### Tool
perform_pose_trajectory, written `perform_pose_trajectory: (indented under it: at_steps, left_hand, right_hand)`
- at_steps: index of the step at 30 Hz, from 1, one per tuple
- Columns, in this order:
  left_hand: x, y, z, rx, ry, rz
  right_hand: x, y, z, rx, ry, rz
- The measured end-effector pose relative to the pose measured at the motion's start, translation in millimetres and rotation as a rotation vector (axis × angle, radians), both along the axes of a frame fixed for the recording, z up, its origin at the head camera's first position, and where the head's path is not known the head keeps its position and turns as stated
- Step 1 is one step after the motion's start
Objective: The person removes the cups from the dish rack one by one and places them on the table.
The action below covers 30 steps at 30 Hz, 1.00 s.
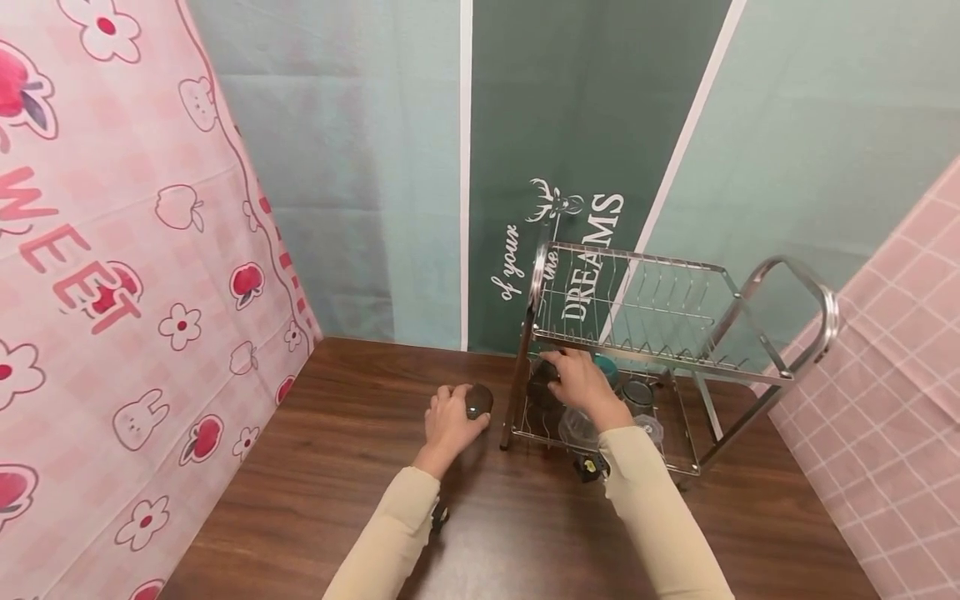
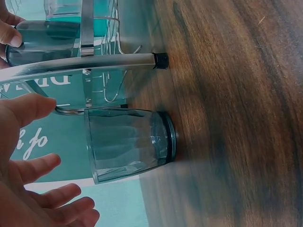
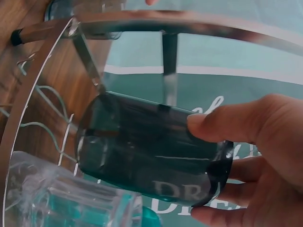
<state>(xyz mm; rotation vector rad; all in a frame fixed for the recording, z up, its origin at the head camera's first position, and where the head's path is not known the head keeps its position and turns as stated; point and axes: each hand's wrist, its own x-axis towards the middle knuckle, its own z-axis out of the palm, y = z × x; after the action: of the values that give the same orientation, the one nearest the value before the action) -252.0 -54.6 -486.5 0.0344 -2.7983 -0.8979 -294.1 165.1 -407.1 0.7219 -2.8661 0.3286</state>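
On the table just left of the rack, a dark tinted drinking glass [image 2: 130, 144] stands upright. My left hand [image 1: 447, 417] is beside its upper part, fingers spread and apart from it in the left wrist view. Inside the lower tier of the metal dish rack [image 1: 828, 312], my right hand [image 3: 255, 156] grips another dark glass [image 3: 151, 146] near its base. That glass is upside down, with the thumb on its side and fingers across the base end. A clear cup [image 3: 71, 189] with teal showing through is beside it.
Further inside the lower tier are a teal cup [image 1: 606, 367], a dark-rimmed glass [image 1: 637, 396] and clear cups [image 1: 581, 427]. Wire slots form the upper tier [image 1: 645, 308] above the right hand. Wood tabletop [image 1: 315, 467] extends left and forward; cloths hang behind and at both sides.
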Motion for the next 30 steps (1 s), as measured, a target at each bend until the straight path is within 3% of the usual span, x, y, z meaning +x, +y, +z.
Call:
perform_pose_trajectory:
  at_steps: [19, 30]
  left_hand:
    - [22.6, -3.6, 11.5, 0.029, 0.021, -0.046]
    - [35.7, -4.7, 6.4, 0.061, 0.077, -0.106]
  right_hand:
    - [33.3, 3, 9.1, -0.040, -0.037, -0.009]
    - [50.2, 4, 9.4, -0.090, -0.010, 0.023]
